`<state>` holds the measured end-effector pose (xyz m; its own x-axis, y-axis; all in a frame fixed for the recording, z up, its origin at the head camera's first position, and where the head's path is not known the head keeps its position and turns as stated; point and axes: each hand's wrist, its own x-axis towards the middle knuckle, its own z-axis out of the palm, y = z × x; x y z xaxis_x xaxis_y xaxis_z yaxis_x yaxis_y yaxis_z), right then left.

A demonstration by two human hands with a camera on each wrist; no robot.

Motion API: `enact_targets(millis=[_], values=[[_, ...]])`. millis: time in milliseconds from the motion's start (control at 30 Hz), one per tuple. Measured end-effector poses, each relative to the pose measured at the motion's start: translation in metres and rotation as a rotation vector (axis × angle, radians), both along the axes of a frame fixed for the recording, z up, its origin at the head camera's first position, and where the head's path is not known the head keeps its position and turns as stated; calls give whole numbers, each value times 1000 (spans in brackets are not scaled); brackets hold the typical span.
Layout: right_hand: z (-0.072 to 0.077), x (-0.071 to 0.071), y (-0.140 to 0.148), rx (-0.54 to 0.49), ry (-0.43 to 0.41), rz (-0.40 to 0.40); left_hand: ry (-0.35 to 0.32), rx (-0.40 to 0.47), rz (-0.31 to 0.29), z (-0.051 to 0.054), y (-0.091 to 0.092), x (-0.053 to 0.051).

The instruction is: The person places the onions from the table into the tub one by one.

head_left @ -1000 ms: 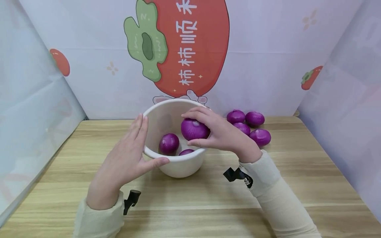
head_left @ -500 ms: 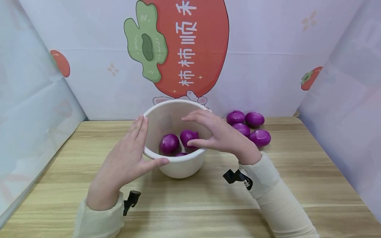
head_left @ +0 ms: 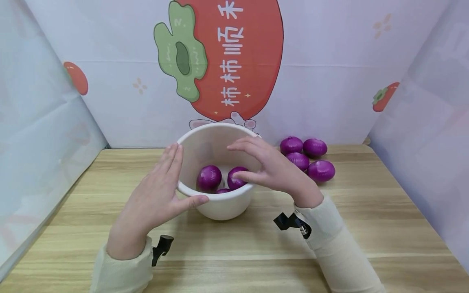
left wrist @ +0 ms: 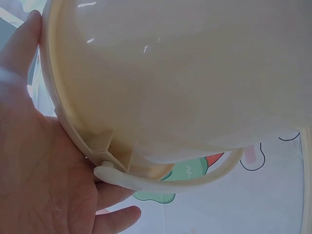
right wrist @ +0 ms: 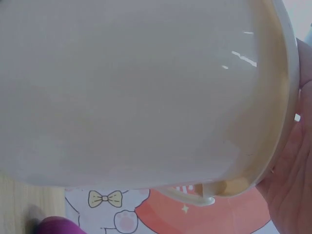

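A white bucket stands on the wooden table, tilted slightly in appearance by the camera angle. Inside it lie purple onions: one at the left, another at the right, and a third partly hidden by the front rim. My left hand rests against the left rim with fingers straight and thumb spread along the front. Over the right rim, my right hand has loosely bent fingers with nothing between them; its thumb overlaps the right onion in the head view. The left wrist view shows the bucket's handle.
Several purple onions sit in a cluster on the table, right of the bucket and behind the right wrist. A printed cloth backdrop rises behind the table, with cloth walls at both sides.
My right hand has let go of an onion, which dropped into the bucket and shifted to the right there. The left hand has stayed at the rim.
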<state>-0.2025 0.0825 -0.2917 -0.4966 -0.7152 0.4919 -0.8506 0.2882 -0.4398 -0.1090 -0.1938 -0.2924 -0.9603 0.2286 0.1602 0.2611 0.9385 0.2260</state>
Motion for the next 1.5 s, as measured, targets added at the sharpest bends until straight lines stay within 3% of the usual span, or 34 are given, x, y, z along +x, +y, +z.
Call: enact_targets(millis=[433,800,1300,1500], values=[[-10,10,11,-24,58,-52,2,-1,17,0,2,3],[-13,19,22,137,29,-129,5,4,10,-1,1,2],[-11,23,29,219,145,-260,15,0,-19,-2,0,-1],[-6,24,34,273,135,-337,12,-9,-24,-1,0,-1]])
